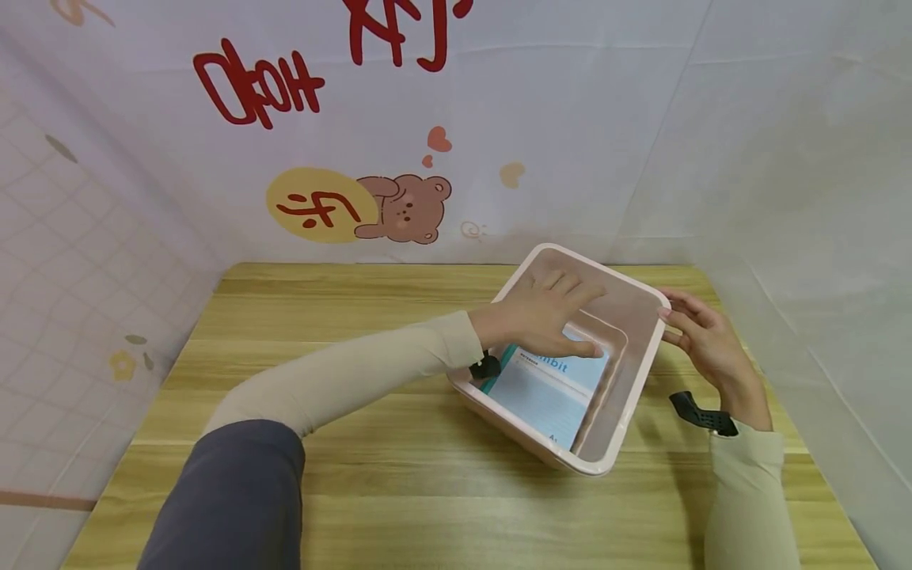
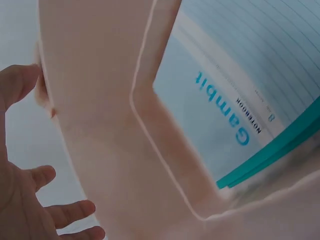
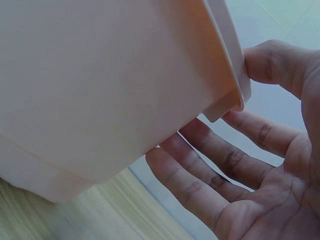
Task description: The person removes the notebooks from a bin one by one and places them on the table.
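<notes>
A pale pink plastic bin (image 1: 636,396) stands turned at an angle on the right side of the table. Inside it lies a light blue notebook (image 1: 537,404) with a teal spine and "Gambit" on its cover; a second teal edge shows beneath it in the left wrist view. My left hand (image 1: 545,317) is spread above the bin's inside, fingers straight, covering part of the notebook and holding nothing. At the bin's far right corner my right hand (image 1: 712,344) grips the rim, thumb (image 3: 267,62) on its edge and fingers (image 3: 195,185) under the outer wall.
The wood-grain table (image 1: 356,491) extends to the left and front of the bin. A white printed curtain (image 1: 570,103) hangs behind the table, and pale sheets flank it on both sides. Black straps with mounts (image 1: 701,416) sit at the wrists.
</notes>
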{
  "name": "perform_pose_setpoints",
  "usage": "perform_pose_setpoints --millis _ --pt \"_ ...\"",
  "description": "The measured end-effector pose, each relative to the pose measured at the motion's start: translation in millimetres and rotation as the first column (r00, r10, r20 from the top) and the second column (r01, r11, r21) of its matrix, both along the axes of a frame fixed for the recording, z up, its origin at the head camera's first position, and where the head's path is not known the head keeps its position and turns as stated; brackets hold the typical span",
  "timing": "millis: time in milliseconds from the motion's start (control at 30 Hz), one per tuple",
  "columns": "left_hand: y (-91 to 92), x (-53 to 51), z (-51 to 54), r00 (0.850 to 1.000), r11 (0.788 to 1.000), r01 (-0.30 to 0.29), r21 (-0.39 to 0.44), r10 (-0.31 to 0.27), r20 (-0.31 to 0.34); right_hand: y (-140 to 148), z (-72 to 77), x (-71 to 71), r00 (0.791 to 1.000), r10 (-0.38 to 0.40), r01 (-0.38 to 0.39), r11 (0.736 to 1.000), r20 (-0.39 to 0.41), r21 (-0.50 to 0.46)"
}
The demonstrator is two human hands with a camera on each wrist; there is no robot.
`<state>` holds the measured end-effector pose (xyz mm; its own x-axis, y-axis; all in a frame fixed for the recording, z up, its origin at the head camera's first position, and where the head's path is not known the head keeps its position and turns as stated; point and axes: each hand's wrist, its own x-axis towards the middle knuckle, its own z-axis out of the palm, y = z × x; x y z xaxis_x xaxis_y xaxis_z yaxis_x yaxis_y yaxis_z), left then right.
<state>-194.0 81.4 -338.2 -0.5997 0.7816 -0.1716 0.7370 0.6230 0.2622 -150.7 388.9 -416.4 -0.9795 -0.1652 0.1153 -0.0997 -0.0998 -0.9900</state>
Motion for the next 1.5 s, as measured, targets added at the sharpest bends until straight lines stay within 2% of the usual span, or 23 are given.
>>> perform_pose_setpoints --millis 133,300,367,467,567,767,933,1100,1267,1500 --pt "12.4 -0.7 -13.3 0.999 0.998 -0.047 -0.052 0.048 0.023 0 -1.1 -0.6 1.000 0.014 -0.014 1.000 0.002 -0.025" --pt "25.4 -3.0 -35.5 0.996 0.992 -0.075 -0.105 0.070 -0.050 -1 -2.2 0.0 1.000 0.028 -0.028 0.998 0.003 -0.051" --pt "29.9 -3.4 -45.0 0.996 0.989 -0.079 -0.126 0.072 -0.059 -1 -2.1 0.0 1.000 0.027 -0.027 0.999 0.003 -0.046" --pt "35.2 -4.6 -57.3 0.996 0.987 -0.083 -0.138 0.079 -0.033 -1 -1.9 -1.0 1.000 0.018 -0.018 0.999 0.002 -0.027" --pt "40.1 -5.7 -65.9 0.997 0.988 -0.071 -0.134 0.072 0.004 1 -2.6 -2.0 1.000 0.010 -0.010 1.000 -0.001 -0.015" --pt "47.0 -5.0 -81.6 1.000 0.987 -0.012 -0.160 0.011 -0.012 2 -3.6 -2.4 1.000 0.014 -0.014 1.000 -0.007 -0.020" --pt "50.3 -3.0 -91.0 0.999 0.971 -0.033 -0.237 0.026 -0.030 1 -1.8 -2.2 1.000 -0.002 0.002 1.000 0.003 0.020" --pt "56.0 -2.9 -97.6 0.995 0.956 -0.042 -0.289 0.014 -0.099 1 -0.4 -1.1 1.000 -0.004 0.004 1.000 0.001 0.015" --pt "59.2 -3.7 -101.4 0.988 0.952 -0.065 -0.299 0.020 -0.151 1 -2.1 -1.1 1.000 0.022 -0.022 1.000 -0.008 -0.014" --pt "60.4 -5.9 -101.0 0.977 0.958 -0.065 -0.279 0.004 -0.214 2 -3.5 -2.2 1.000 0.003 -0.003 1.000 -0.010 0.008"
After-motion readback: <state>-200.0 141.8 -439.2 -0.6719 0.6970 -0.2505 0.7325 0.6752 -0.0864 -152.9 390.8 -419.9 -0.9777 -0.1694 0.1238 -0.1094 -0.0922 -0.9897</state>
